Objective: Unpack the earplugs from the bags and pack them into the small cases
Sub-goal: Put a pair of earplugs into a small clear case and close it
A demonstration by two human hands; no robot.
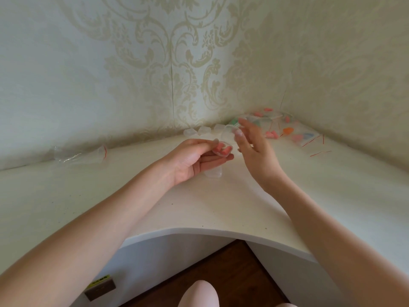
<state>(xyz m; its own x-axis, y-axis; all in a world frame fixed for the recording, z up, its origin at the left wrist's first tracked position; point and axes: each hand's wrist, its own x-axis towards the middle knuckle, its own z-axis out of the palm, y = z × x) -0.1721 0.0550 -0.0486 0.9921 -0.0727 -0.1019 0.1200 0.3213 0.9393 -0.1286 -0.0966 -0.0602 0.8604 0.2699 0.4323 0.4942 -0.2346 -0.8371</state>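
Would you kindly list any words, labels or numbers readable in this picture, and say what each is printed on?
Yellow label on the dark plate below the desk edge: dark print, too blurred to read.
Bags of earplugs and small cases: no print visible.
Nothing else bears text.

**Home room, corner desk**

Looks like a home, prob. a bedroom or study. Evidence: damask-pattern wallpaper (177, 52) on both walls meeting in a corner, w/ a seam running down it. Built-in white corner desk (199, 207) sits right under that wallpaper, curved cut-out at its front edge. Below the desk: dark wood floor (221, 273). No shop or lab gear around the desk, just small household bits at its back corner.
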